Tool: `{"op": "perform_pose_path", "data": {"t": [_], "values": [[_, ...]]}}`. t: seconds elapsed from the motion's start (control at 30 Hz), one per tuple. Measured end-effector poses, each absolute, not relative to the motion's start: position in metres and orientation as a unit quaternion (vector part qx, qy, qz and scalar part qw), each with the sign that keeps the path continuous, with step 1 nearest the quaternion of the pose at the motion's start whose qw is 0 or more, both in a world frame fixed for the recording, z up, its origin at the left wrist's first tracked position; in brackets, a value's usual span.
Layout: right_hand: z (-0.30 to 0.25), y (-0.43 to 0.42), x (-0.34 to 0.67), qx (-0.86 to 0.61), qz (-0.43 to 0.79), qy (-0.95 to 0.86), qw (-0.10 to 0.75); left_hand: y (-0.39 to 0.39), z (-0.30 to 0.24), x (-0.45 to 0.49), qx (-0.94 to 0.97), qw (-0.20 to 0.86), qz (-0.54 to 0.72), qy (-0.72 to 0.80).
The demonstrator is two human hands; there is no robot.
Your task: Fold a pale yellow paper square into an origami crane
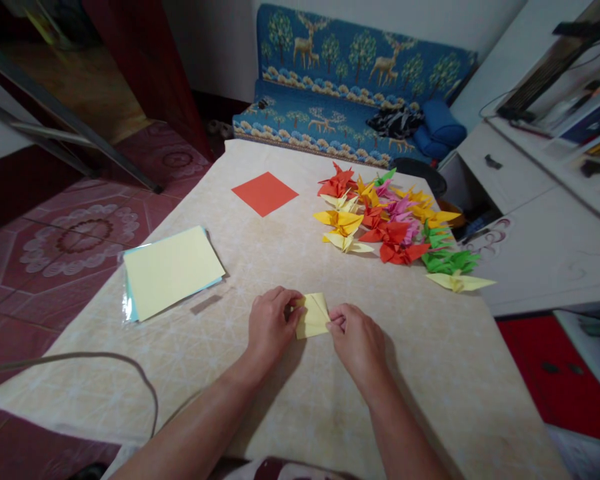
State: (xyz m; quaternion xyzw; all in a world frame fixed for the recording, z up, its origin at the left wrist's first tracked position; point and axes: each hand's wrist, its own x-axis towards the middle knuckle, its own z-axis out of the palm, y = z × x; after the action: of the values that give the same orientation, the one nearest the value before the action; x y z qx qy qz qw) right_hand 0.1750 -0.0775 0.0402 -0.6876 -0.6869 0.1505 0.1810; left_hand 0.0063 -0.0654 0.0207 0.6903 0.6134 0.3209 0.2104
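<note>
A small folded square of pale yellow origami paper (312, 319) is between my two hands, just over the cloth-covered table (260, 260). My left hand (274, 320) pinches its left edge between thumb and fingers. At the right edge, my right hand (356, 339) grips the paper with thumb and forefinger. Creases run across the paper's face, one slanting near the top right. Beyond my right hand lies a group of folded paper cranes (387, 230) in red, yellow, orange, pink and green.
A red paper square (265, 193) lies flat toward the table's far side. On the left rests a stack of pale yellow and blue sheets (175, 270) with a clear wrapper. A cable (105, 357) crosses the near left corner. Behind stands a blue patterned sofa (325, 100).
</note>
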Motion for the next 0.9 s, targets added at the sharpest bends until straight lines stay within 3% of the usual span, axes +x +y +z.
{"op": "perform_pose_path", "data": {"t": [0.2, 0.37, 0.47, 0.57, 0.7, 0.9], "values": [[0.036, -0.090, 0.170, -0.676, 0.140, -0.690, 0.219, -0.066, 0.017, 0.005, 0.679, 0.210, 0.346, 0.613], [0.023, -0.094, 0.169, -0.677, 0.203, -0.640, 0.303, -0.063, 0.011, 0.005, 0.648, 0.232, 0.431, 0.584], [0.021, -0.084, 0.166, -0.656, 0.316, -0.539, 0.423, -0.059, 0.012, 0.007, 0.575, 0.309, 0.515, 0.556], [0.025, -0.068, 0.159, -0.600, 0.416, -0.441, 0.522, -0.051, 0.021, 0.011, 0.432, 0.466, 0.579, 0.511], [0.029, -0.046, 0.145, -0.548, 0.436, -0.374, 0.608, -0.036, 0.035, 0.019, 0.317, 0.635, 0.548, 0.442], [0.021, -0.026, 0.124, -0.512, 0.431, -0.346, 0.657, -0.008, 0.033, 0.033, 0.319, 0.620, 0.565, 0.442]]}}
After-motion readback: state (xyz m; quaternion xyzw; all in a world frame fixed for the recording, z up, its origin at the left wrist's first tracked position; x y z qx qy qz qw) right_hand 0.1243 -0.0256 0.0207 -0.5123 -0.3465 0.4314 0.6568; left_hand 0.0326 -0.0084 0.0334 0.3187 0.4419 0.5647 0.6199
